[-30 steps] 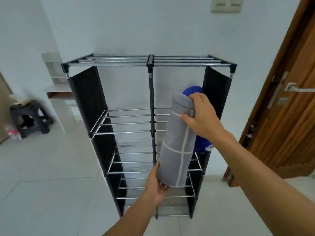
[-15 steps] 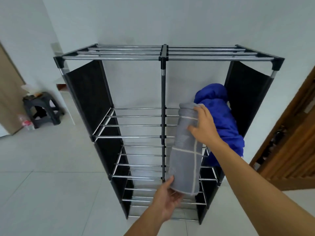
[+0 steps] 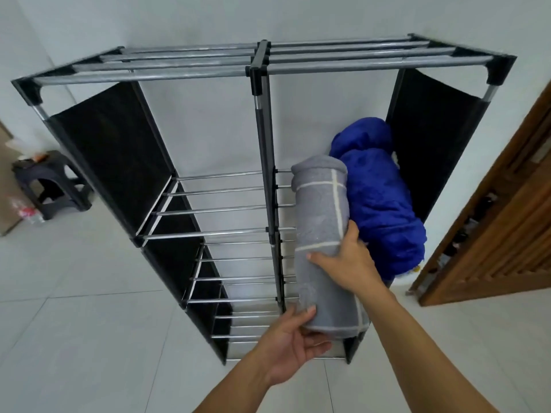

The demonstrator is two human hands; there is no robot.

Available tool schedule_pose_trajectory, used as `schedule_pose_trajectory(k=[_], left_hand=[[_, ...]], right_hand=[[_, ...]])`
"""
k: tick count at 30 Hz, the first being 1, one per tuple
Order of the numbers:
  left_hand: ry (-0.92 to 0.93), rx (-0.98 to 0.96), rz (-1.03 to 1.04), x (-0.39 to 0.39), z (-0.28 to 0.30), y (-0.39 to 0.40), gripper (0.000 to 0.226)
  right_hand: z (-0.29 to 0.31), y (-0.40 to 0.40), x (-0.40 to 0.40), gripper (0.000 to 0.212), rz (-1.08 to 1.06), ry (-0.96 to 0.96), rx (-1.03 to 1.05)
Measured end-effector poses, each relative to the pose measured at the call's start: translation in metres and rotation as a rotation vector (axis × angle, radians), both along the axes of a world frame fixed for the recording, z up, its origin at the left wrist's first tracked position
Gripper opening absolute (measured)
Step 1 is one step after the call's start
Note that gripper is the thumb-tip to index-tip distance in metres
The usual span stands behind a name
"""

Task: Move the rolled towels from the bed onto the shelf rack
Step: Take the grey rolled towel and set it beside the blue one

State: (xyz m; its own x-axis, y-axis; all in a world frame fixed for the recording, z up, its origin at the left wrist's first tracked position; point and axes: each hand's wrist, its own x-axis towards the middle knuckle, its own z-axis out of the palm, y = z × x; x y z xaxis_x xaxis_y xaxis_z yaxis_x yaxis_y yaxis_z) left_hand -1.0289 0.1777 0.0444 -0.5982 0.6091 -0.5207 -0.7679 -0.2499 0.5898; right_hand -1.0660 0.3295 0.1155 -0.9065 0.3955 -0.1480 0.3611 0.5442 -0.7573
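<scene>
A grey rolled towel [image 3: 320,222] with thin white stripes lies lengthwise on the right half of the shelf rack [image 3: 190,67], on its upper shelf of metal bars. My left hand [image 3: 293,338] cups the towel's near end from below. My right hand [image 3: 347,260] grips its middle from the right side. A blue rolled towel [image 3: 378,201] lies on the same shelf, pressed between the grey towel and the rack's black right side panel. The bed is out of view.
The rack stands against a white wall on a pale tiled floor, with black fabric side panels and several lower bar shelves. A dark plastic stool [image 3: 50,186] stands at the left. A wooden door [image 3: 507,222] is at the right.
I have come closer to the rack. The grey towel has gone further onto the right shelf beside the blue one, and my right hand has slid from its far end to its middle.
</scene>
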Motion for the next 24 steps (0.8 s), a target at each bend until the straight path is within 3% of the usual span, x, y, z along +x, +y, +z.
schedule_pose_trajectory(k=[8, 12, 16, 19, 24], left_hand=[[0.153, 0.053, -0.005, -0.025, 0.034, 0.004, 0.041], [0.204, 0.068, 0.039, -0.058, 0.055, 0.008, 0.022], [0.190, 0.091, 0.090, -0.089, 0.067, 0.019, 0.011], [0.205, 0.050, 0.111, -0.099, 0.064, 0.023, 0.016], [0.182, -0.035, 0.123, -0.101, 0.061, 0.022, 0.017]], right_hand=[[0.034, 0.002, -0.014, 0.083, -0.051, 0.166, 0.035], [0.059, 0.001, -0.043, 0.079, -0.062, 0.215, 0.061], [0.070, 0.006, -0.077, 0.065, -0.049, 0.127, 0.114], [0.054, 0.002, -0.078, 0.056, -0.042, 0.027, 0.170], [0.048, -0.005, -0.066, 0.054, -0.052, 0.051, 0.181]])
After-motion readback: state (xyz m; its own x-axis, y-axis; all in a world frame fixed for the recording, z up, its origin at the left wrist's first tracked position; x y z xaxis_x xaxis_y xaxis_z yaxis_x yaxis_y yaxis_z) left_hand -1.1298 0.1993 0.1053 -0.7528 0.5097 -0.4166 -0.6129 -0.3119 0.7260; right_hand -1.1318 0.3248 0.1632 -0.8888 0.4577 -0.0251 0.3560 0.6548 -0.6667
